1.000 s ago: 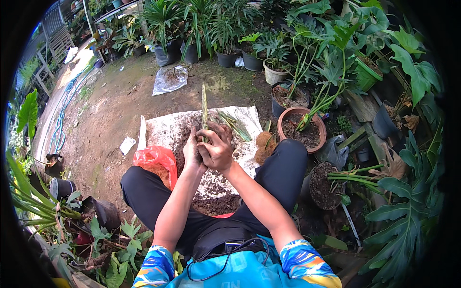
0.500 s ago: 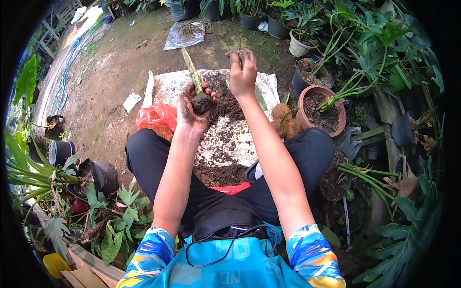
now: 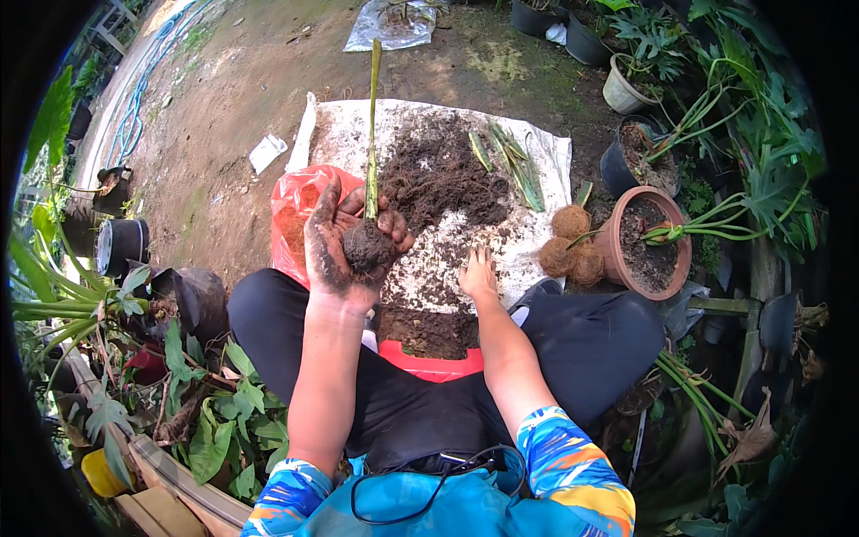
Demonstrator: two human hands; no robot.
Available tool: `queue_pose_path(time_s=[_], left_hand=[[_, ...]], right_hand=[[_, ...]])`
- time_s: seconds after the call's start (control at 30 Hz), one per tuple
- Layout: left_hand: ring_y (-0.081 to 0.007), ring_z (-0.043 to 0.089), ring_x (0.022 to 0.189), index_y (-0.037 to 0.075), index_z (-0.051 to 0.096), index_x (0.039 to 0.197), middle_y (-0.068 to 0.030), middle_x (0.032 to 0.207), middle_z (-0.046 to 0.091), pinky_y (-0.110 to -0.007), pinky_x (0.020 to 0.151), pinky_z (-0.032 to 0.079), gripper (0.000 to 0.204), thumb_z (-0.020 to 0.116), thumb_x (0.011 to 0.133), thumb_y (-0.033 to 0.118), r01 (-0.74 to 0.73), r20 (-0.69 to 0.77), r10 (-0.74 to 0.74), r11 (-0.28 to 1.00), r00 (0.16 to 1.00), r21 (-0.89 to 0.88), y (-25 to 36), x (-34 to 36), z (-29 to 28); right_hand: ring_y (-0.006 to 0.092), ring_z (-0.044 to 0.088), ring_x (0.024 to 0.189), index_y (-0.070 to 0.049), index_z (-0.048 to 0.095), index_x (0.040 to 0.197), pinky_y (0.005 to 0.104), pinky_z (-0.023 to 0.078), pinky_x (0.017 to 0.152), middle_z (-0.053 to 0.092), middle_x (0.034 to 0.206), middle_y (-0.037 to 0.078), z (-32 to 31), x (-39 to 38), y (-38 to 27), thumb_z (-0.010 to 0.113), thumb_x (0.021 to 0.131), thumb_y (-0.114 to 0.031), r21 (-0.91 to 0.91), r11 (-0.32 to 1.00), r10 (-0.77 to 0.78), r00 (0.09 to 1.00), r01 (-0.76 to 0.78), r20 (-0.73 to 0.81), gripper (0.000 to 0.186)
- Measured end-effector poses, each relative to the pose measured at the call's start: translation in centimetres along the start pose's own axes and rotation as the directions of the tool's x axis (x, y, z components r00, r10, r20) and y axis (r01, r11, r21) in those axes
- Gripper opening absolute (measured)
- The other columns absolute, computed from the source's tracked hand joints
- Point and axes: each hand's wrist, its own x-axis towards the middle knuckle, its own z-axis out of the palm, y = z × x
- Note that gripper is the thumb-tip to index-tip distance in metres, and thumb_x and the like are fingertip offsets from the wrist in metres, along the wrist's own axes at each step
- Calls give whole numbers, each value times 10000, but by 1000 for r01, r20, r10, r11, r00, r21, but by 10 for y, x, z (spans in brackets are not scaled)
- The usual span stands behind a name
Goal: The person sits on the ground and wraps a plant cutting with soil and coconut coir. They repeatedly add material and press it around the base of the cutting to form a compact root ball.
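My left hand, smeared with soil, is raised palm up and cups the dark root ball of a plant cutting whose green stem stands upright. My right hand lies flat, fingers spread, on the white sheet among scattered soil, holding nothing. A heap of dark soil sits on the sheet beyond both hands. A red pot holding soil rests between my legs.
A red plastic bag lies left of the sheet. Cut green leaves lie on it. Brown coconut husks sit beside a terracotta pot. Black pots and leafy plants crowd both sides; a blue hose lies far left.
My right hand came back from the far part of the soil heap and now rests flat near my knees. The left hand has turned the cutting upright.
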Motion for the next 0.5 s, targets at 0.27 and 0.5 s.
queue_pose_path(time_s=[0.27, 0.5], left_hand=[[-255, 619, 645, -45, 648, 982, -121, 737, 633, -356, 577, 514, 725, 410, 955, 640, 34, -276, -18, 998, 961, 54, 16, 2, -20], [-267, 629, 679, -70, 635, 1077, -151, 805, 659, -339, 600, 533, 677, 389, 996, 556, 7, -286, -2, 1000, 958, 16, 17, 5, -18]], right_hand=[[299, 181, 1476, -75, 322, 1490, 445, 193, 1199, 208, 1596, 124, 3, 43, -2, 496, 924, -246, 12, 1000, 27, 995, -26, -95, 617], [328, 181, 1475, 30, 249, 1490, 425, 168, 1213, 213, 1588, 166, 63, 13, -56, 396, 945, -198, 169, 975, -131, 987, 144, -89, 609]])
